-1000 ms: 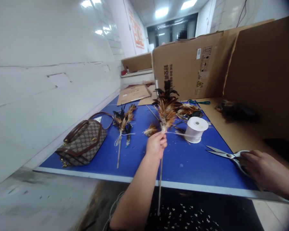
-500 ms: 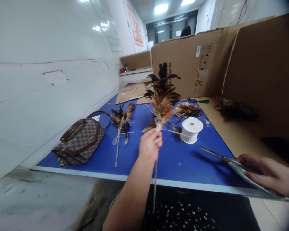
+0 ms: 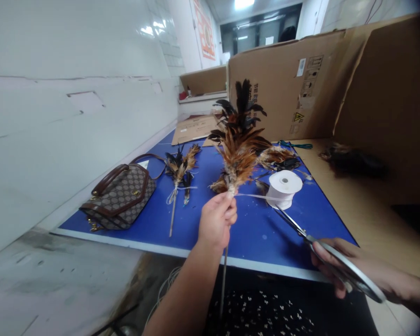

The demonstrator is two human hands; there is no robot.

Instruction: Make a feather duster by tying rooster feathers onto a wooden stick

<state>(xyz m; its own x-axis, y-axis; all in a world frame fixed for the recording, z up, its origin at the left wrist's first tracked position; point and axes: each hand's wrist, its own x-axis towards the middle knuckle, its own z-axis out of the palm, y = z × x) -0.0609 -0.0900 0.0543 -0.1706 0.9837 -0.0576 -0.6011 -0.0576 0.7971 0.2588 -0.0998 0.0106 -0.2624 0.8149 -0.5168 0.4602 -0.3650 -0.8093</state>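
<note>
My left hand (image 3: 217,219) is closed round the stick of a feather duster (image 3: 240,140), just under its brown and black feathers. The duster stands upright, its thin stick running down past the table edge. From my fingers a narrow white ribbon (image 3: 254,196) stretches right to a white spool (image 3: 284,189) on the table. My right hand (image 3: 346,266) grips a pair of scissors (image 3: 306,235), whose tips point up and left, close to the spool's lower edge. A smaller feather duster (image 3: 178,175) with white ribbon on its stick lies on the table to the left.
A patterned handbag (image 3: 121,198) rests on the left of the blue tabletop (image 3: 196,210). Loose feathers (image 3: 278,158) lie behind the spool, and a dark feather bundle (image 3: 353,161) sits on cardboard at right. A large cardboard box (image 3: 283,93) stands behind; a white wall (image 3: 56,121) runs along the left.
My right hand has brought the scissors left and nearer to the spool. My left hand still holds the duster in about the same place. The view has shifted slightly.
</note>
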